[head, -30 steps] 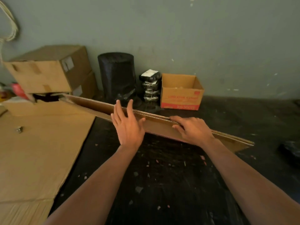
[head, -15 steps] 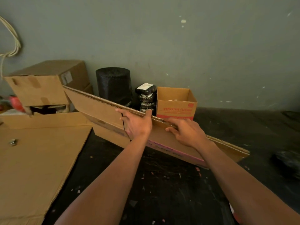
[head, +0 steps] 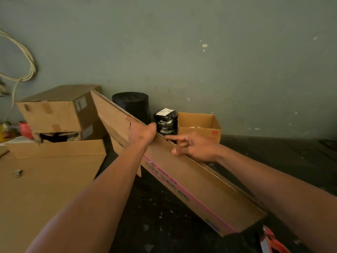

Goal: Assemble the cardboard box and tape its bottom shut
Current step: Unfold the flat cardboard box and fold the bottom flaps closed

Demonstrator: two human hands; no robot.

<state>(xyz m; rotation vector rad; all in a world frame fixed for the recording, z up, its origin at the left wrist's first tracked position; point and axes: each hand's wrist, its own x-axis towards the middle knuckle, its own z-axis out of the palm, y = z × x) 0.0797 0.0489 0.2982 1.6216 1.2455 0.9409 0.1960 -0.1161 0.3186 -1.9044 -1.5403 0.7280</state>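
- The flat cardboard box point(head: 200, 183) has been tilted up steeper above the worktop point(head: 155, 216).
- Top edge is clasped in the left hand point(head: 141, 131) grip and pinched by the right hand point(head: 193, 146).
- Pink-striped near face, panels parted a bit.

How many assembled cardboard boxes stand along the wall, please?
3: upper box on lower box at left; open box beside the black packets. More may be hidden.

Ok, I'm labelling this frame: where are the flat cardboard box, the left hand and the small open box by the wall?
flat cardboard box point(head: 197, 181), head view, near side panel.
left hand point(head: 141, 132), head view, back of the hand.
small open box point(head: 197, 119), head view, inner back wall.
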